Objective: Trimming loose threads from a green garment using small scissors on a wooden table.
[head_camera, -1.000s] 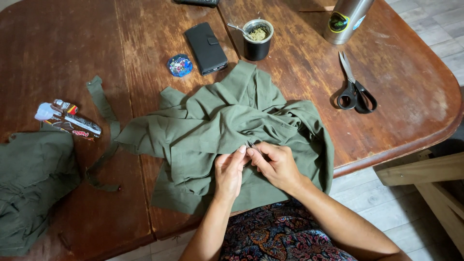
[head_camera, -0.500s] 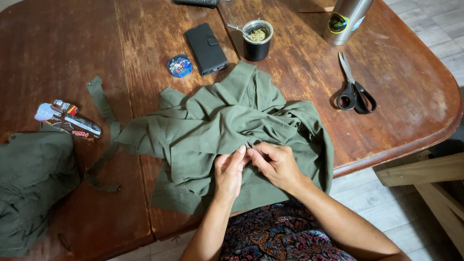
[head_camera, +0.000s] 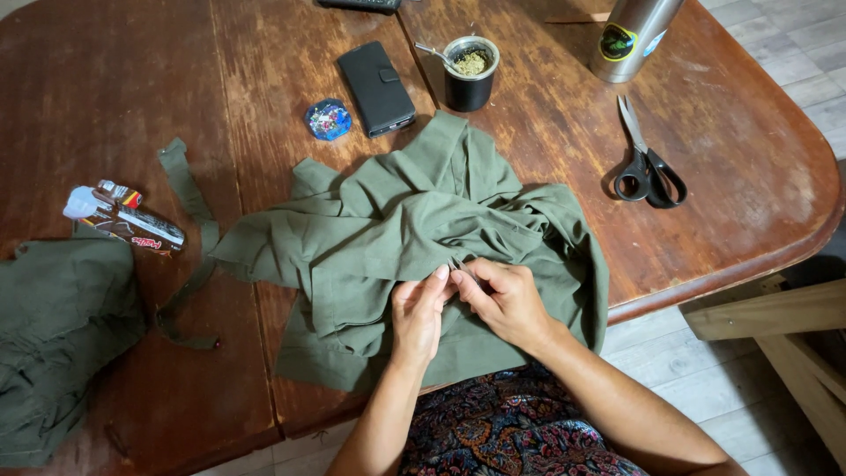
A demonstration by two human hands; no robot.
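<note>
Garment (head_camera: pixel 414 229): olive-green cloth, crumpled, spread on bench (head_camera: pixel 132 79) at its near edge. Left hand (head_camera: pixel 416 316) and right hand (head_camera: pixel 507 300) side by side, fingertips pinching one fold. Scissors (head_camera: pixel 648 163) well apart, right.

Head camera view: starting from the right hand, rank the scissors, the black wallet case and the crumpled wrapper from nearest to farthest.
From the right hand:
1. Scissors, up and to the right on the table.
2. Black wallet case, up and to the left, beyond the green fabric.
3. Crumpled wrapper, far left.
</note>
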